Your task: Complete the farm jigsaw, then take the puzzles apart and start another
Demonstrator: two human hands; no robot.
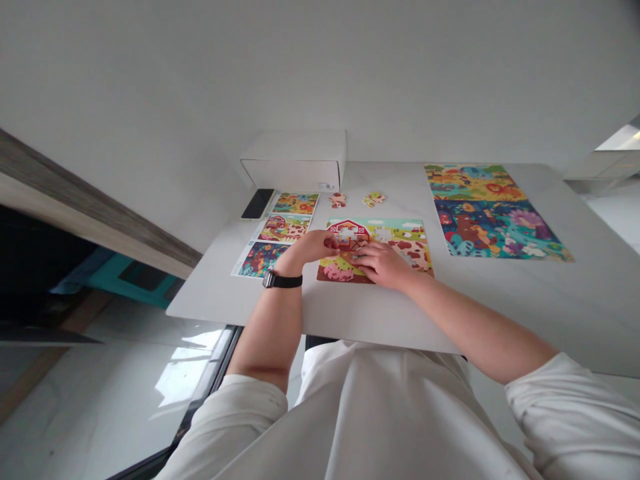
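so far, the farm jigsaw puzzle (407, 241) lies mostly assembled on the white table (350, 327): red barn, cow-patch field and pink pig all show, with pale gaps left at the barn and just right of it. two clumps remain off the puzzle, near its top edge: a reddish clump of loose pieces (337, 200) and a yellow-green clump of loose pieces (374, 199).

left hand (311, 247), black watch (283, 280) on the wrist, curls narrow, fingertips at the barn. right hand (383, 263) lies flatter, fingers close together on the puzzle just below the barn. the view is poor here; either hand may hold a piece, but i cannot tell.

further right, a two-scene puzzle (495, 213) looks complete from this distance. left of the hands lies a printed sheet of three scenes (260, 260), with a black phone (257, 203) just beside it. at the table's far edge sits a white cardboard box (295, 160), apparently closed; its contents do not show.
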